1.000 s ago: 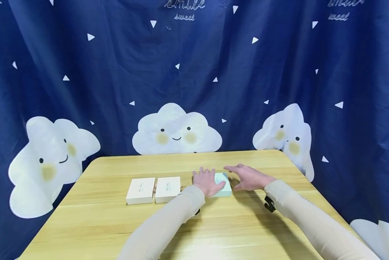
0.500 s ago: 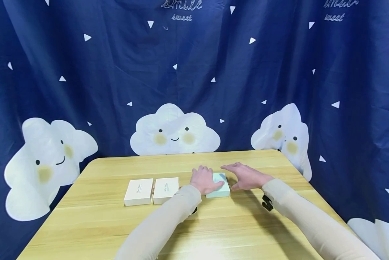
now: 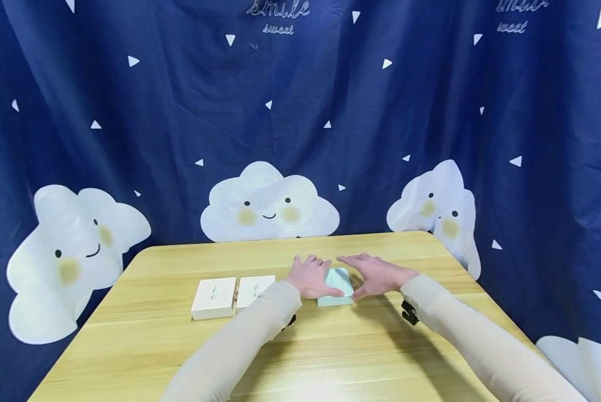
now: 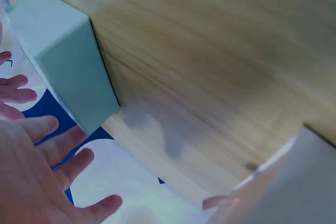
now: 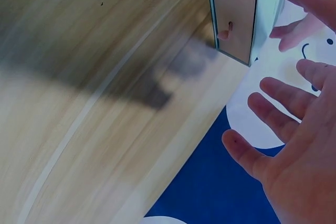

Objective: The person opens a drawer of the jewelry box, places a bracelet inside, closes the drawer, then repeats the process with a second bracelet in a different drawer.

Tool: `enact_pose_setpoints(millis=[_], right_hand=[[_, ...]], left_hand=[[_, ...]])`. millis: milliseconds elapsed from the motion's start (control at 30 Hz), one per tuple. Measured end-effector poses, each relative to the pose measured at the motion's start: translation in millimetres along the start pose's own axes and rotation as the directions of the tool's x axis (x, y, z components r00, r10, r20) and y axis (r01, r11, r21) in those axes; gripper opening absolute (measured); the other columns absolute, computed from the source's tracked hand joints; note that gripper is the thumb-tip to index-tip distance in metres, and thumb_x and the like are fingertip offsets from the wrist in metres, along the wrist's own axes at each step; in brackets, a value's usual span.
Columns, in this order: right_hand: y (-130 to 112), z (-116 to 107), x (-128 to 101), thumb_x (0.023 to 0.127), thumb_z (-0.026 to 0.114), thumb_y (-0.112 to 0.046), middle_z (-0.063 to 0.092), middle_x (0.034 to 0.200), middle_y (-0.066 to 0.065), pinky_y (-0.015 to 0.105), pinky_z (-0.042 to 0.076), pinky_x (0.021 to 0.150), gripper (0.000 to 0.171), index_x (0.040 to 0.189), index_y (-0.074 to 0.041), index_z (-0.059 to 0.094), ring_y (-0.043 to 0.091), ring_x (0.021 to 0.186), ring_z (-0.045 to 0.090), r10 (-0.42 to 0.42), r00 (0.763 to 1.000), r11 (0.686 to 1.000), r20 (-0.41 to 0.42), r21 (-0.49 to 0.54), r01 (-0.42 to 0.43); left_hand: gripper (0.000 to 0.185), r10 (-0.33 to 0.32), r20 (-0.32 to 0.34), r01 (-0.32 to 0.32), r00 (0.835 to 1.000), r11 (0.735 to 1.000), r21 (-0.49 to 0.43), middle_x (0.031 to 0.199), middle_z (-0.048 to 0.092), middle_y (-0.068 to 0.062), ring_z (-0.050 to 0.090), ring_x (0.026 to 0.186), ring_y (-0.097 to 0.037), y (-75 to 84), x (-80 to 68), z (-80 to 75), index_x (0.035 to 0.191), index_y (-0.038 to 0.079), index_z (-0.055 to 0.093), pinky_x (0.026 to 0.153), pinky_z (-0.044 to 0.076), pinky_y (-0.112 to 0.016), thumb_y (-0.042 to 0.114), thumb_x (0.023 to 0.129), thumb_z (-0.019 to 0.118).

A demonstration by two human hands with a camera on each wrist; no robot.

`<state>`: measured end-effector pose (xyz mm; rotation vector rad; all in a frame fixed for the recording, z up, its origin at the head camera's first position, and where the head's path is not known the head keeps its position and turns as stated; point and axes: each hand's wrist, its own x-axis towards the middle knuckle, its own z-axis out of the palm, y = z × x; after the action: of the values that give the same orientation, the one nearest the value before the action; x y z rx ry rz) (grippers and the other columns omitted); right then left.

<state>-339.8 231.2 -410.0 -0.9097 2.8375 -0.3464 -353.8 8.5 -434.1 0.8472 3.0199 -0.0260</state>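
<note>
A pale mint box (image 3: 337, 278) lies on the wooden table between my two hands. My left hand (image 3: 308, 279) is spread at its left side, with the thumb overlapping the front of its top in the head view. Over on the right, my right hand (image 3: 378, 276) has its fingers extended and its thumb tip right at the box's near right corner. From the left wrist, the mint box (image 4: 73, 61) stands beyond my spread fingers (image 4: 73, 169). The right wrist view shows a tan end panel on the box (image 5: 234, 19), framed in mint.
Two white lidded boxes, the outer one (image 3: 215, 297) and the inner one (image 3: 252, 290), lie side by side left of my left hand. My left forearm partly covers the inner one. A dark blue curtain (image 3: 180, 111) with cloud faces hangs behind the table (image 3: 129, 335).
My right hand has moved left, bringing its thumb to the mint box's edge. My left hand has shifted slightly left, now covering more of the inner white box. The head view has turned slightly.
</note>
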Motion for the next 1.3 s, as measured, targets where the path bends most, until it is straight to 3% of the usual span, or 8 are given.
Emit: enact_pose_setpoints(millis=[267, 600, 867, 1300], right_hand=[[-2, 4, 5, 0.074, 0.088, -0.042, 0.042, 0.158, 0.006, 0.066, 0.031, 0.113, 0.108, 0.161, -0.026, 0.026, 0.033, 0.143, 0.040, 0.045, 0.999, 0.999, 0.011, 0.019, -0.046], [-4, 9, 10, 0.077, 0.087, -0.038, 0.046, 0.155, 0.006, 0.066, 0.031, 0.113, 0.107, 0.161, -0.024, 0.024, 0.030, 0.141, 0.041, 0.072, 0.996, 0.997, 0.045, 0.012, -0.072], [-3, 10, 10, 0.077, 0.087, -0.038, 0.048, 0.153, 0.008, 0.065, 0.032, 0.112, 0.106, 0.162, -0.023, 0.024, 0.029, 0.140, 0.041, 0.051, 0.998, 0.999, 0.036, 0.005, -0.051], [-7, 10, 12, 0.079, 0.086, -0.039, 0.045, 0.156, 0.007, 0.066, 0.029, 0.113, 0.106, 0.162, -0.023, 0.022, 0.033, 0.143, 0.038, 0.028, 0.999, 1.000, 0.021, 0.013, -0.028]], left_hand=[[0.108, 0.046, 0.039, -0.044, 0.998, 0.998, -0.046, 0.152, 0.052, -0.003, 0.042, 0.143, -0.025, -5.8, -9.6, -5.3, 0.157, 0.018, 0.037, 0.114, 0.029, -0.064, 0.083, 0.074, 0.061], [0.106, 0.060, 0.024, -0.058, 0.998, 0.996, -0.063, 0.141, 0.061, 0.000, 0.049, 0.131, -0.021, -10.2, -3.8, 1.6, 0.156, 0.017, 0.039, 0.106, 0.037, -0.057, 0.071, 0.071, 0.076], [0.109, 0.042, 0.016, -0.041, 0.999, 0.997, -0.068, 0.140, 0.062, 0.001, 0.046, 0.136, -0.020, -12.8, -2.6, 2.9, 0.156, 0.018, 0.039, 0.112, 0.033, -0.058, 0.071, 0.069, 0.077], [0.110, 0.048, -0.006, -0.048, 0.999, 0.997, -0.058, 0.141, 0.062, -0.001, 0.044, 0.138, -0.024, -20.4, -6.3, 3.3, 0.154, 0.015, 0.042, 0.109, 0.035, -0.057, 0.073, 0.067, 0.077]])
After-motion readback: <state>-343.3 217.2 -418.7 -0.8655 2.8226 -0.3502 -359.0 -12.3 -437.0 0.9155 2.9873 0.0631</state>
